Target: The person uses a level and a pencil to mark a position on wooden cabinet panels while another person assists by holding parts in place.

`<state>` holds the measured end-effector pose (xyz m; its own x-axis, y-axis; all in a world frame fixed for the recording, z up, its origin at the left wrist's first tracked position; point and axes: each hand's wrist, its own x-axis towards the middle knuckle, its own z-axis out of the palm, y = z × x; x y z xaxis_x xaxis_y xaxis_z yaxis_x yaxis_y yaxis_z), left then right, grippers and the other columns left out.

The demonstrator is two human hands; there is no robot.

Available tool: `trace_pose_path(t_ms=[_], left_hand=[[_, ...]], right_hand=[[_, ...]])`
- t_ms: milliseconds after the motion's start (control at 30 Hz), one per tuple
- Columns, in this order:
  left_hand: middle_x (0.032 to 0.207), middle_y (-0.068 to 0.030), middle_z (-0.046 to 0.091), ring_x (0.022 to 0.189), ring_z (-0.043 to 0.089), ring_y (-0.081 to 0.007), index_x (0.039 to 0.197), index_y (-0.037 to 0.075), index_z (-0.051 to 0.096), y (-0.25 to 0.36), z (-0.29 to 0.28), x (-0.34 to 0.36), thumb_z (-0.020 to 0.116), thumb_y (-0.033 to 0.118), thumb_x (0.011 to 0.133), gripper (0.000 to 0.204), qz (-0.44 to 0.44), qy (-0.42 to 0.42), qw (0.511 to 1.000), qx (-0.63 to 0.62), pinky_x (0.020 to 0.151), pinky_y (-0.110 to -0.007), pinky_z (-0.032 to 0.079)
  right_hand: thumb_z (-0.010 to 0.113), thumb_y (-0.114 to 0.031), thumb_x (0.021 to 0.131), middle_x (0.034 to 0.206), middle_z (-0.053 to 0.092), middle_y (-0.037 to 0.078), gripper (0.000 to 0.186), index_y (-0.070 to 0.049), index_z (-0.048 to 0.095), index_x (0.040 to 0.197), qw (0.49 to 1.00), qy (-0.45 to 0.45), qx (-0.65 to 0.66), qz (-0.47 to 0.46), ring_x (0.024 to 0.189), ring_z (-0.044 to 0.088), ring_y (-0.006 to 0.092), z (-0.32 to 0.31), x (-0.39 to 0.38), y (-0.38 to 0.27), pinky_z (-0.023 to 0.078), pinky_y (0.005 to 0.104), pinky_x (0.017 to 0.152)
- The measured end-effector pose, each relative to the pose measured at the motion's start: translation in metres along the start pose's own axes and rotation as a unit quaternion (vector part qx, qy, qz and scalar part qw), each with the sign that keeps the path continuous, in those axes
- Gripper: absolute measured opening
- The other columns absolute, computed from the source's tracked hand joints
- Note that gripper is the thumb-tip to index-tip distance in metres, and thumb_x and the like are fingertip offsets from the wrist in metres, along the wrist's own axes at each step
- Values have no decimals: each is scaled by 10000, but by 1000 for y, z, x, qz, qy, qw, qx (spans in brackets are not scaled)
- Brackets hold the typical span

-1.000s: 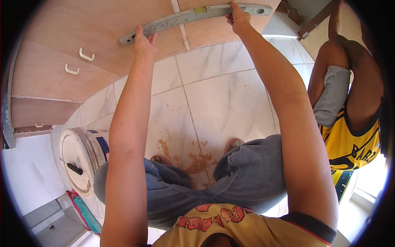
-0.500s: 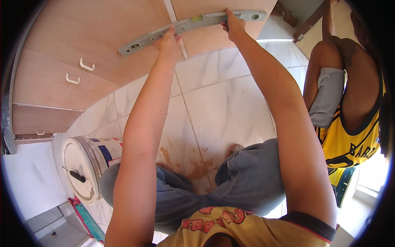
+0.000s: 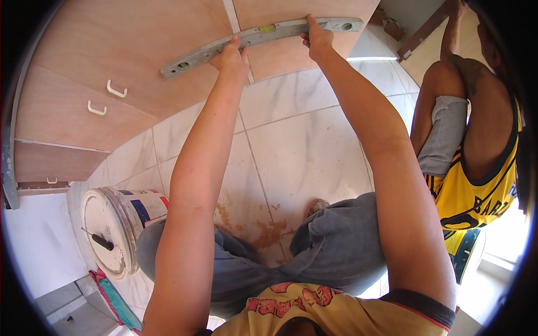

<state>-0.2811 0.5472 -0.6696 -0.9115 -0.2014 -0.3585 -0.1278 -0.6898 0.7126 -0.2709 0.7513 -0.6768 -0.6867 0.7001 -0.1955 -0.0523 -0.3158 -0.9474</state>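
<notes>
A long grey spirit level [image 3: 266, 35] lies across the light wooden cabinet doors [image 3: 140, 47], spanning the narrow gap between two of them. It has a yellowish vial near its middle and round vials toward both ends. My left hand [image 3: 230, 57] grips the level left of its middle, thumb on the top edge and the fingers partly hidden. Farther right, my right hand [image 3: 318, 39] is closed around it with the thumb over the upper edge and the fingers curled beneath.
White cabinet handles [image 3: 107, 97] project at the left. A paint bucket [image 3: 112, 235] with a dark-handled tool on its lid stands by my left knee. At right sits a co-worker in a yellow jersey [image 3: 476, 196], close to my right arm. Reddish-brown stains mark the tiled floor [image 3: 305, 145].
The level and both hands keep nearly the same place on the doors. The whole view has shifted very slightly.
</notes>
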Motion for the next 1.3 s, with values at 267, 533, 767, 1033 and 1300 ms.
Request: trace_pose_path(t_ms=[267,533,767,1033,1300], left_hand=[[1195,-152,594,1057,617,-310,1284,26,441,-1,0,2,704,-52,860,504,-7,-6,1000,-7,931,-451,584],[1188,-127,603,1055,619,-297,1272,82,468,-1,0,2,711,-50,855,500,-9,9,1000,-20,905,-447,577],[1386,-46,444,1202,521,-279,1395,274,305,-2,-8,7,666,76,910,637,-45,-63,996,-34,998,-452,491],[1264,-210,514,1149,555,-400,1308,42,450,7,6,3,663,210,943,455,-43,12,997,-70,977,-551,526],[1372,-48,462,1198,509,-295,1384,205,381,4,-3,20,678,187,920,551,-72,-6,995,-69,947,-475,529]], right_hand=[[733,-354,867,876,636,149,534,107,568,1080,1000,-19,13,9,566,608,193,-3,2,-2,411,309,411],[729,-334,872,907,632,162,510,100,568,1085,1000,-2,17,14,589,611,202,1,-1,-4,408,311,415],[740,-334,869,890,627,153,499,81,567,1085,999,-2,29,18,570,598,202,-2,3,-2,406,312,417],[745,-332,864,834,626,138,488,71,572,1078,999,-13,34,20,555,587,193,-5,4,0,407,307,418],[745,-336,859,880,641,149,488,72,593,1080,1000,-5,14,15,576,611,196,1,-1,-3,410,308,415]])
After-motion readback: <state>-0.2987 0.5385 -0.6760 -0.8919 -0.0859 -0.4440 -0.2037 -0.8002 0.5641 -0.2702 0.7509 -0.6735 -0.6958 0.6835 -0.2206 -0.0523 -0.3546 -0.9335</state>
